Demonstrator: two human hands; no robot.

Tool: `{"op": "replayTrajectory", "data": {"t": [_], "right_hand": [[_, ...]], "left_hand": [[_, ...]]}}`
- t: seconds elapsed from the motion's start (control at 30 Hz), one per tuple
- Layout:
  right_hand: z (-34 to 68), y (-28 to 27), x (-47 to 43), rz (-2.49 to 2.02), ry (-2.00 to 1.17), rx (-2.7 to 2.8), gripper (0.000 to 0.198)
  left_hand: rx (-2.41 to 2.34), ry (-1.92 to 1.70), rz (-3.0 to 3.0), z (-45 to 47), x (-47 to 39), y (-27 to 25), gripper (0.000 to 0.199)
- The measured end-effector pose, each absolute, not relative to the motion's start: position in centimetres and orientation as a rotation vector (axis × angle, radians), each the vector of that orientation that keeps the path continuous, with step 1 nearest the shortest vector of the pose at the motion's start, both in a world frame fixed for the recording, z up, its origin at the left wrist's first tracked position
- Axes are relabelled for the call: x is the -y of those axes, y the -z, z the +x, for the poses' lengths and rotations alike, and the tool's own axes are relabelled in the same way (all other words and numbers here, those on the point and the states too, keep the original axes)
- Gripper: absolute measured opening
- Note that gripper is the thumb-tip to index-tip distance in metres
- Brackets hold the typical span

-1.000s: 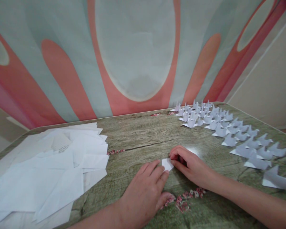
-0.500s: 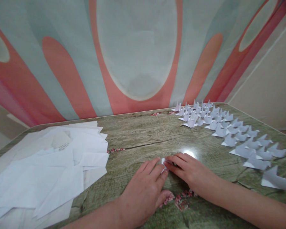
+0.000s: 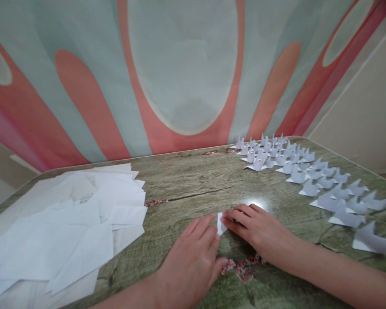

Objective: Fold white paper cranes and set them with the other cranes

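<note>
A small folded piece of white paper (image 3: 221, 224) lies on the wood-patterned table between my two hands, partly covered by fingers. My right hand (image 3: 255, 227) has its fingertips bunched on the paper's right side, the thumb hidden beneath. To the left, my left hand (image 3: 193, 253) is stretched out low over the table with its thumb apart. One of its fingertips touches or nearly touches the lower left edge of the paper. Several folded white paper birds (image 3: 336, 195) stand in rows to the right, the nearest bird (image 3: 373, 239) beyond my right forearm.
A spread pile of white paper sheets (image 3: 70, 231) covers the left part of the table (image 3: 183, 176). Behind the table's far edge hangs a red and grey-green patterned backdrop (image 3: 183, 141). Printed pink flowers (image 3: 244, 269) decorate the tabletop.
My left hand has drawn slightly left and down from the paper, so more of the paper shows. My right hand has shifted a little, staying on the paper.
</note>
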State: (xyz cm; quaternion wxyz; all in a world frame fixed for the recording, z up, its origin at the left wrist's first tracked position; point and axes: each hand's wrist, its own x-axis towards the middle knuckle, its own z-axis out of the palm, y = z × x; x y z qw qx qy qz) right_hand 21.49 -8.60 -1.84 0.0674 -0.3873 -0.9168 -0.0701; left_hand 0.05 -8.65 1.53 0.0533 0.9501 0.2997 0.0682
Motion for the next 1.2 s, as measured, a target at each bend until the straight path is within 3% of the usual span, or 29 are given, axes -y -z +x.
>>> {"op": "replayTrajectory", "data": {"t": [0.33, 0.57, 0.73, 0.93, 1.2], "right_hand": [[21.7, 2.1, 8.5, -1.152, 0.110, 2.748, 0.042], [21.7, 1.9, 8.5, -1.155, 0.043, 2.700, 0.038], [21.8, 2.2, 8.4, -1.167, -0.125, 2.554, 0.038], [21.5, 2.3, 8.2, -1.301, -0.387, 2.172, 0.030], [21.0, 2.1, 7.6, -1.379, -0.497, 2.099, 0.020]], "left_hand": [[-0.922, -0.435, 2.655, -0.6, 7.0, -0.7, 0.011], [-0.821, -0.346, 2.720, -0.5, 6.9, -0.5, 0.033], [-0.811, -0.272, 2.825, -0.2, 7.1, -0.5, 0.036], [-0.812, -0.295, 2.849, 0.0, 7.1, -0.5, 0.036], [-0.785, -0.476, 2.678, -0.2, 6.6, -0.1, 0.023]]}}
